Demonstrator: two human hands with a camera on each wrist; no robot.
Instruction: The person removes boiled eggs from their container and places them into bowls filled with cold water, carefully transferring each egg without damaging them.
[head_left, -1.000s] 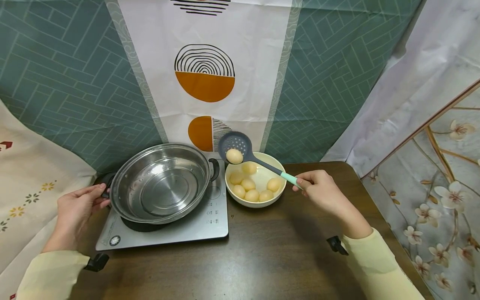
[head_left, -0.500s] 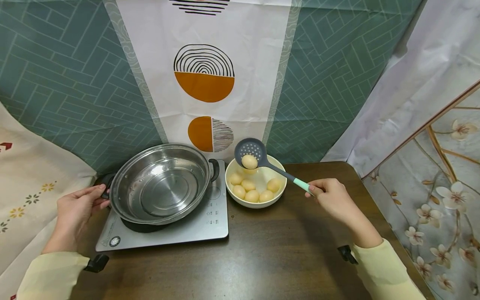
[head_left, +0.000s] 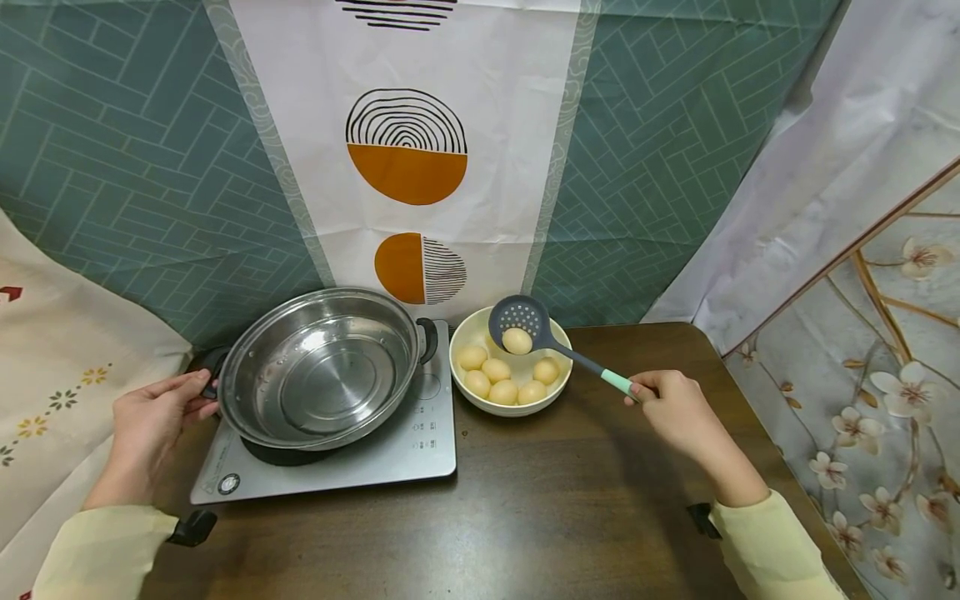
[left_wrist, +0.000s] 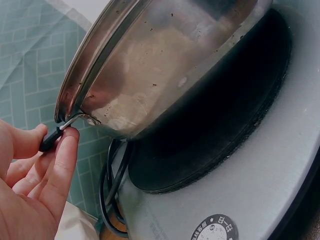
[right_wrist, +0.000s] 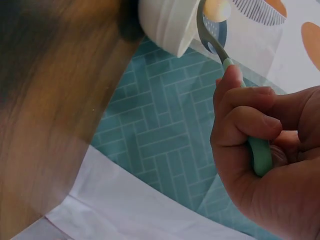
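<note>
My right hand [head_left: 678, 412] grips the mint-green handle of a grey slotted skimmer [head_left: 520, 312]. One pale egg [head_left: 517, 341] rests in the skimmer's perforated head, over the back of a cream bowl [head_left: 512, 412]. Several more pale eggs [head_left: 496, 370] lie inside that bowl. On the left, my left hand [head_left: 155, 425] pinches the black side handle of a wide steel pan [head_left: 324, 371] between thumb and fingers. In the left wrist view the pan [left_wrist: 145, 70] tilts above the black cooking disc. The right wrist view shows curled fingers [right_wrist: 250, 117] round the handle.
A silver induction cooker [head_left: 375, 462] lies beneath the pan, with a black cable [left_wrist: 107, 195] beside it. The brown wooden table [head_left: 510, 517] extends in front and to the right. Patterned cloth [head_left: 637, 208] hangs behind, and a floral panel [head_left: 862, 442] stands at the right.
My right hand has moved right and toward me, carrying the skimmer with its egg from the bowl's back left to over its back. The left hand and pan have stayed put.
</note>
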